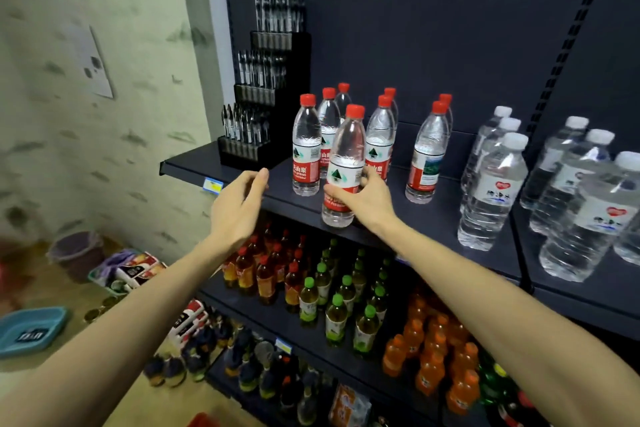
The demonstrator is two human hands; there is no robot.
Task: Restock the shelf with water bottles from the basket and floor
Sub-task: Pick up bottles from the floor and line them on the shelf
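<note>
Far left of both hands, low on the floor, lies a blue basket; no bottles can be made out in it.

The left hand hovers free beside the front edge of the shelf. Its fingers are relaxed and spread and grasp nothing. It touches neither the shelf nor any bottle, and is judged to be waiting to steady or receive.

Just right of that hand, on the shelf, stands a cluster of red-capped bottles, all upright in short rows, labels facing outward, presumably for display.

The right hand grips a bottle round its lower body, across the red label, fingers curled about it. The bottle sits at the front lip of the shelf, ahead of the standing cluster. Its base appears to be on or just at the edge; contact cannot be confirmed. Its long axis runs near vertical, cap uppermost, leaning slightly rightward and toward the back panel. The low grip is judged to leave the cap clear while the bottle is slid back into a row.

Right of that hand, well apart, stand white-capped bottles, upright in files running front to back.
</note>
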